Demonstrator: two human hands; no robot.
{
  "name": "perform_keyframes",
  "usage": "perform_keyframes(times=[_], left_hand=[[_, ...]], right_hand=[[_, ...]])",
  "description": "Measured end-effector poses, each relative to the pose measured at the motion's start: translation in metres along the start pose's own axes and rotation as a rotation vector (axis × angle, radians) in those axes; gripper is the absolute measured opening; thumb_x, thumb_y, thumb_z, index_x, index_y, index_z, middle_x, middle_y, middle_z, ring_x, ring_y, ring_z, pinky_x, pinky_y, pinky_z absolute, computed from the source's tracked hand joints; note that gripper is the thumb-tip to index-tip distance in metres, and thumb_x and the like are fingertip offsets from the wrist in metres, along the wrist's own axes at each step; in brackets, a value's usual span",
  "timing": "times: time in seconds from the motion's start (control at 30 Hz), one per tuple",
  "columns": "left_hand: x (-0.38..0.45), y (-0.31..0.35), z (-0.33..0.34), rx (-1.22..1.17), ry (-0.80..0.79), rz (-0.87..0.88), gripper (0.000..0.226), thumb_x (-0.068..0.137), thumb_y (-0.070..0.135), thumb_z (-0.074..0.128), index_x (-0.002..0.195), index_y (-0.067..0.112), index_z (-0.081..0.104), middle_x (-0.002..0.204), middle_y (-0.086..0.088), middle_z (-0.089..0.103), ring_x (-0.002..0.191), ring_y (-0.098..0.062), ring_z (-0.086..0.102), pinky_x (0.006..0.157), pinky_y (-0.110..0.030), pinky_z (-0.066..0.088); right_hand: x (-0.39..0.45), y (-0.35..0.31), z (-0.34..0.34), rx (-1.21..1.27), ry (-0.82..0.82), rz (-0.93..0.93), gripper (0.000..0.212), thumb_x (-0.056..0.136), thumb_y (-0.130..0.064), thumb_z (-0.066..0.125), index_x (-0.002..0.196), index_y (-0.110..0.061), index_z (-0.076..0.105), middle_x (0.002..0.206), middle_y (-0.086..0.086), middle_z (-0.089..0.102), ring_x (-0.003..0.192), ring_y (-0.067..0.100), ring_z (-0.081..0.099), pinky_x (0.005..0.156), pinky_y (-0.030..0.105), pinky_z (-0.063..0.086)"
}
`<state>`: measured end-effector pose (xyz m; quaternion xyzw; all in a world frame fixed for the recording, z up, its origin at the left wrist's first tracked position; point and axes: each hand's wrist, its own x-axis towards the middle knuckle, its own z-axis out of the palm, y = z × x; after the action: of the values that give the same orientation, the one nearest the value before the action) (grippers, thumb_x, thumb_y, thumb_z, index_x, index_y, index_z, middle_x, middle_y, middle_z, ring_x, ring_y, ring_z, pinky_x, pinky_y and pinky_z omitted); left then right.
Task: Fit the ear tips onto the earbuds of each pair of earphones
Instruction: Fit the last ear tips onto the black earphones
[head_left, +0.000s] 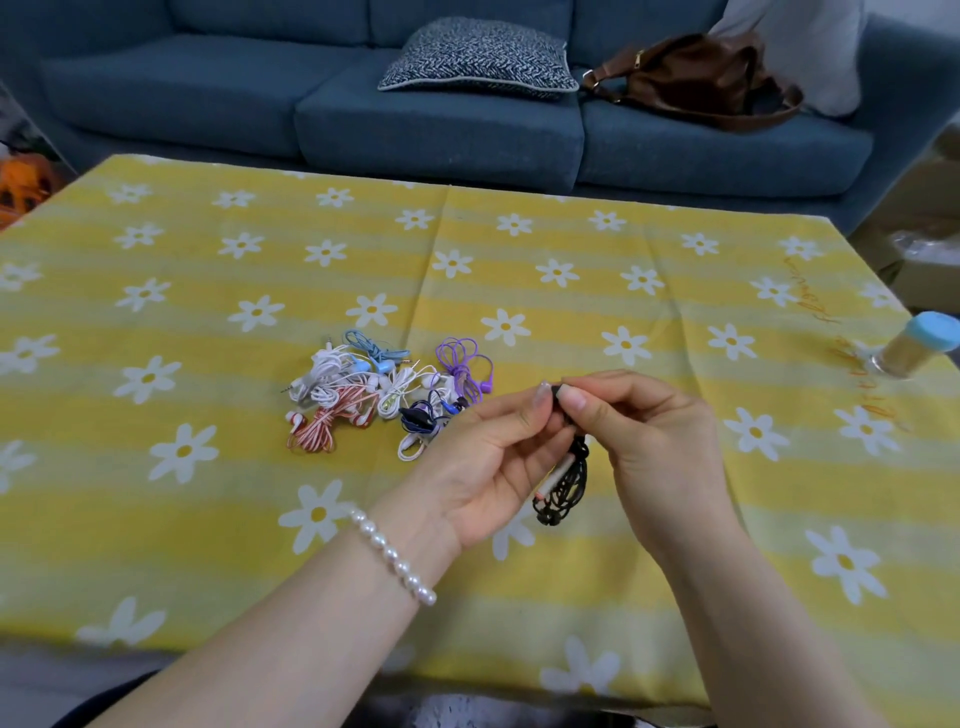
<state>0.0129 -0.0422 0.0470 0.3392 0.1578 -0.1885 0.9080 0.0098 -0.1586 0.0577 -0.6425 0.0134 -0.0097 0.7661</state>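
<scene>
My left hand (493, 462) and my right hand (644, 431) meet above the table, both pinching a small black earbud (558, 395) between fingertips. The black earphones' coiled cable (566, 483), bound with a pale tie, hangs below the hands. Whether an ear tip sits on the earbud is hidden by my fingers. A pile of bundled earphones (384, 389) in white, light blue, purple, red-and-white and dark blue lies on the table to the left of my hands.
The table wears a yellow cloth with white daisies (208, 312). A jar with a light blue lid (919, 348) lies at the right edge. Behind stands a blue sofa (260, 93) with a patterned cushion (478, 57) and a brown bag (696, 78).
</scene>
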Motion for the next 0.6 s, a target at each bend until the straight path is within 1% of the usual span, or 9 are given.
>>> perform_keyframes(times=[0.07,0.13,0.27,0.37,0.5,0.6], left_hand=[[-0.001,-0.001,-0.001,-0.011,0.018,-0.002,0.031,0.080,0.000,0.053,0.055,0.005,0.071,0.052,-0.002,0.061,0.048,-0.006,0.061,0.051,-0.016,0.053],[-0.002,-0.002,-0.001,-0.021,0.022,-0.006,0.031,0.080,-0.001,0.053,0.055,0.005,0.071,0.052,-0.003,0.061,0.047,-0.006,0.061,0.051,-0.017,0.053],[-0.004,0.001,-0.001,-0.013,0.015,-0.025,0.018,0.069,0.001,0.058,0.058,0.004,0.071,0.055,-0.003,0.063,0.049,-0.006,0.062,0.050,-0.017,0.053],[-0.004,0.004,-0.002,0.011,0.015,-0.036,0.013,0.064,0.003,0.060,0.058,0.004,0.072,0.056,-0.003,0.063,0.049,-0.006,0.061,0.051,-0.017,0.053],[-0.006,0.010,-0.002,0.047,-0.013,-0.018,0.013,0.066,0.007,0.061,0.061,0.006,0.072,0.059,-0.003,0.063,0.052,-0.007,0.062,0.054,-0.018,0.055],[-0.008,0.015,-0.001,0.133,-0.038,0.036,0.014,0.067,0.012,0.061,0.062,0.007,0.073,0.060,-0.003,0.064,0.055,-0.008,0.063,0.058,-0.020,0.055]], right_hand=[[-0.001,0.000,0.001,-0.007,0.000,-0.004,0.011,0.072,0.006,0.067,0.069,-0.005,0.069,0.064,-0.003,0.069,0.064,0.007,0.065,0.060,0.015,0.050],[-0.001,0.001,0.000,-0.010,0.001,-0.004,0.011,0.072,0.007,0.066,0.069,-0.003,0.069,0.063,-0.003,0.069,0.063,0.007,0.064,0.059,0.014,0.050],[-0.001,0.001,0.000,0.004,-0.017,0.014,0.010,0.071,0.003,0.067,0.069,-0.006,0.070,0.068,0.001,0.070,0.068,0.011,0.065,0.062,0.018,0.051],[-0.002,0.000,0.003,-0.027,-0.022,-0.001,0.009,0.073,0.003,0.067,0.071,-0.005,0.069,0.065,-0.002,0.070,0.065,0.007,0.065,0.061,0.016,0.050],[-0.002,-0.003,0.005,-0.023,0.013,-0.012,0.009,0.075,0.003,0.067,0.078,-0.005,0.070,0.064,-0.004,0.071,0.063,0.004,0.065,0.059,0.012,0.048],[-0.001,-0.003,0.004,-0.055,0.015,-0.030,0.013,0.076,0.001,0.067,0.079,-0.010,0.072,0.071,0.000,0.073,0.067,0.006,0.067,0.061,0.013,0.049]])
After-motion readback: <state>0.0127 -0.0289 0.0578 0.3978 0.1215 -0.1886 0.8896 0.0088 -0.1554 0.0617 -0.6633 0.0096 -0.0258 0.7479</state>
